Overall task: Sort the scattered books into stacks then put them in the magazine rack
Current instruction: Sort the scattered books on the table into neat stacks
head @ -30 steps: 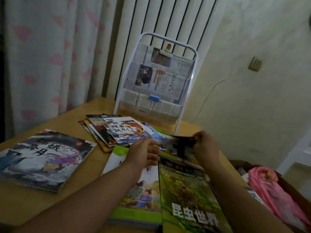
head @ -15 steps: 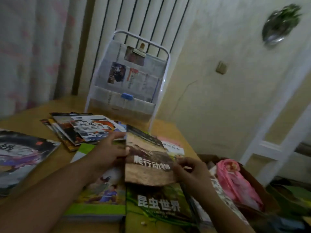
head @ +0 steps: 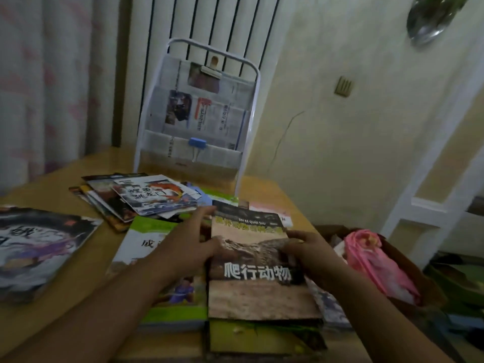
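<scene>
Wooden table (head: 65, 305) carries a white magazine rack (head: 195, 121) standing at its far edge, a fanned pile of thin books (head: 136, 197), 1 large dark-covered book (head: 36, 247) at left, and 1 green-covered book (head: 157, 271) beside a brown-topped stack (head: 262, 297).

Brown book (head: 262, 292) — pink-spotted curtain (head: 52, 82)
</scene>
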